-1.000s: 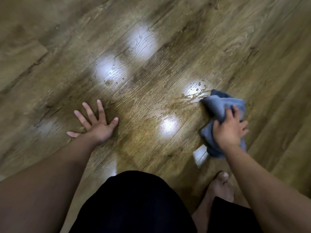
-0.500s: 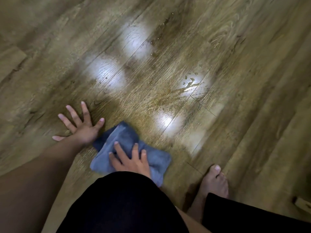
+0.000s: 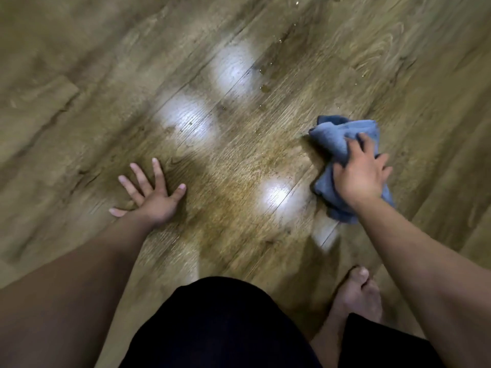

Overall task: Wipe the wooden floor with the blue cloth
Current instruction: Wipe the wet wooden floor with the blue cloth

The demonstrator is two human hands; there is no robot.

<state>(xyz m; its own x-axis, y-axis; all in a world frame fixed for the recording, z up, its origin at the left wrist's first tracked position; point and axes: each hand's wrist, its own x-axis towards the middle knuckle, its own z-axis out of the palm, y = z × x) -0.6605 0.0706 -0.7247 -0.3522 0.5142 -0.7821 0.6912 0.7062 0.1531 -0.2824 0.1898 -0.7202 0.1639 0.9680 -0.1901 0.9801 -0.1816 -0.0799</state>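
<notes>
The right hand (image 3: 361, 173) presses down on the crumpled blue cloth (image 3: 334, 139), its fingers curled into the folds so that it grips the fabric against the wooden floor (image 3: 79, 75). The cloth lies bunched on the right side of the view, part of it sticking out beyond the fingertips and part trailing back under the wrist. The left hand (image 3: 152, 196) is planted flat on the boards well apart from the cloth, fingers straight and spread wide, holding nothing. Between the two hands the planks look darker and streaked (damp, by the sheen), and several bright light reflections (image 3: 233, 70) sit on the surface there. Small water droplets (image 3: 264, 87) dot the floor farther out, beyond the cloth and toward the top of the view. At the bottom edge a knee in dark shorts (image 3: 220, 328) fills the middle, and a bare foot (image 3: 358, 293) rests on the floor just below the right forearm.
</notes>
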